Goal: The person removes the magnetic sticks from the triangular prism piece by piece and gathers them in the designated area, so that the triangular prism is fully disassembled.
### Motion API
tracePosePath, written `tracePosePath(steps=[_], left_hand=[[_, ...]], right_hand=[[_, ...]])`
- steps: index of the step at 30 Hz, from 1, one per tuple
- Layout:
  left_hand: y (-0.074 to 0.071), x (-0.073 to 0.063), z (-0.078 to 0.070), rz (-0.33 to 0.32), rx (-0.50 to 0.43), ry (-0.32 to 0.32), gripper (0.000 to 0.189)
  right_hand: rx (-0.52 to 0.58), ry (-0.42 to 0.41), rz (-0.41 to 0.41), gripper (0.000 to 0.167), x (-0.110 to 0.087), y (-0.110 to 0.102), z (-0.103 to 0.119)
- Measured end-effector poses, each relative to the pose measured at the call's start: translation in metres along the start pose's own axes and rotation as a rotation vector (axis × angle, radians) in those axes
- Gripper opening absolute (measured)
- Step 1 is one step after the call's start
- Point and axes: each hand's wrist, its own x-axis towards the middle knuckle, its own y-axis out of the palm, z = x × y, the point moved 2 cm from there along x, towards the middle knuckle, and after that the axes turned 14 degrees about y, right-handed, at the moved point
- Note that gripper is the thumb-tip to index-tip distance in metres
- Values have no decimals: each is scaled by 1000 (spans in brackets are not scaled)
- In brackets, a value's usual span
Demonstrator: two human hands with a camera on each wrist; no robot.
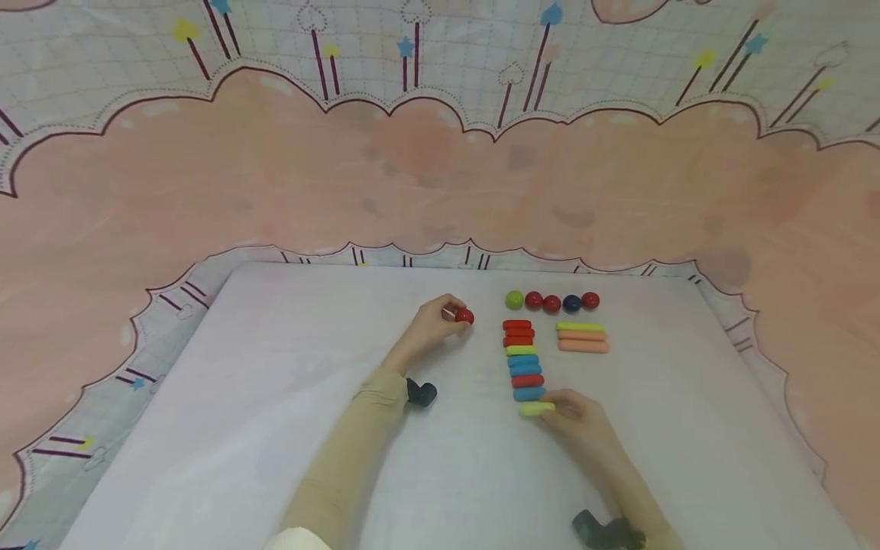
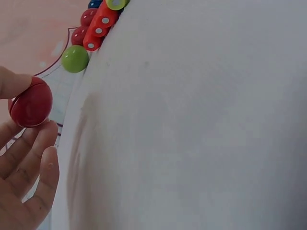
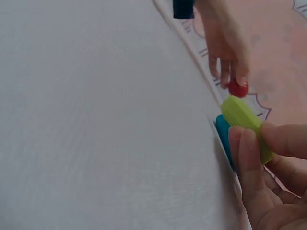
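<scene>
My left hand (image 1: 431,327) pinches a shiny red ball (image 1: 464,315) between thumb and fingers, left of the row of balls. In the left wrist view a thin seam line runs around the red ball (image 2: 34,103). My right hand (image 1: 579,418) pinches a short yellow-green stick (image 1: 536,409) at its right end, at the near end of a column of sticks. A blue stick (image 1: 528,394) lies just beyond it. In the right wrist view the thumb and fingers grip the yellow-green stick (image 3: 245,125), with part of a blue stick (image 3: 224,136) behind.
A row of balls runs along the back: a green ball (image 1: 514,299), several red ones and a dark blue ball (image 1: 572,303). Red sticks (image 1: 518,333) head the column. Right of it lie one yellow-green and two orange sticks (image 1: 583,341). All rest on a white table (image 1: 289,428).
</scene>
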Motion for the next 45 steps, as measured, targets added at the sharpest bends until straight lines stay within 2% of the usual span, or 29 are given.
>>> tracePosePath(steps=[8, 18, 27, 40, 45], left_hand=[[18, 29, 3, -12, -2, -3, 30], [40, 55, 5, -46, -5, -5, 30], [47, 62, 1, -74, 13, -11, 30], [52, 65, 6, -78, 10, -16, 34], [50, 64, 6, -70, -18, -24, 39]], right_hand=[[-11, 7, -47, 36, 6, 0, -4], [-61, 67, -104, 31, 7, 3, -1], [-113, 82, -98, 30, 5, 2, 4], [-91, 52, -115, 28, 8, 1, -1], [-86, 73, -100, 30, 10, -3, -2]])
